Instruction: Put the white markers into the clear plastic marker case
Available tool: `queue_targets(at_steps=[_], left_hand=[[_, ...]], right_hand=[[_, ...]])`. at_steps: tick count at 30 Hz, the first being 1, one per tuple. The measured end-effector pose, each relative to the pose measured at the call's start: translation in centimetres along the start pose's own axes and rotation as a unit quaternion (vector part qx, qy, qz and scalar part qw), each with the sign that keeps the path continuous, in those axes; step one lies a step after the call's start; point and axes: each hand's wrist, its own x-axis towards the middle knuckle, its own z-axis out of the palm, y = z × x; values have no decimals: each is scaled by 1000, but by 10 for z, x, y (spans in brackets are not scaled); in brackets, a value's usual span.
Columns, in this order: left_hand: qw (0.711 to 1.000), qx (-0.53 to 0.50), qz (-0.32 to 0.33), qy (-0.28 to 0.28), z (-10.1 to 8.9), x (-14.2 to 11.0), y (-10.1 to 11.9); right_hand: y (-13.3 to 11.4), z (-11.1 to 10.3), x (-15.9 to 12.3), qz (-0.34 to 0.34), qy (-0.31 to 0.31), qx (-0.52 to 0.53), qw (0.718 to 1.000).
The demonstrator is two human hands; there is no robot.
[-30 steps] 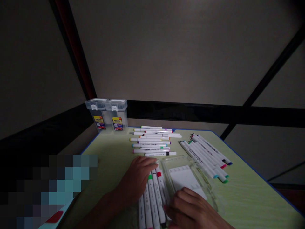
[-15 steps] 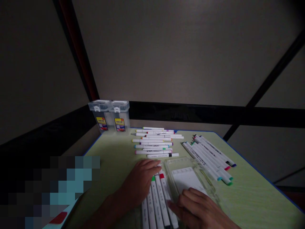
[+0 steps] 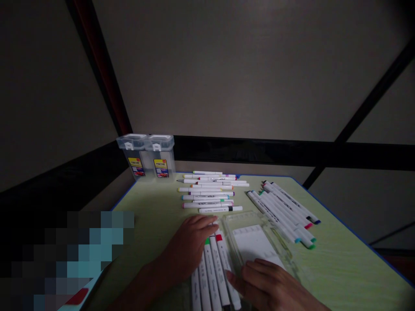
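Several white markers lie side by side in a clear plastic case, their lower ends towards me. Green and red bands show near their far ends. My left hand rests over those far ends, fingers stretched out and covering some of them. Its palm hides part of the left side of the row. On the other side, my right hand is over the clear case lid, fingers bent and thumb apart, the thumb touching the rightmost marker. A white insert lies inside the lid.
Loose markers lie crosswise in a column beyond my hands. A slanted pile of markers lies to the right. Two lidded clear boxes stand at the table's back left corner, near the wall.
The view has shifted very slightly. Both hands and the markers keep nearly the same places.
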Motion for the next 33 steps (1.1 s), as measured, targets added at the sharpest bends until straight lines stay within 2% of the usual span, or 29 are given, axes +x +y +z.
queue_targets(at_steps=[10, 20, 33], left_hand=[[1000, 10, -8, -15, -1, 1, 1], [1000, 0, 2, 7, 2, 1, -1], [1000, -5, 8, 10, 1, 0, -2]], right_hand=[[2, 7, -6, 0, -24, 35, 999], [2, 4, -4, 3, -33, 31, 999], [-1, 4, -1, 0, 1, 12, 1000]])
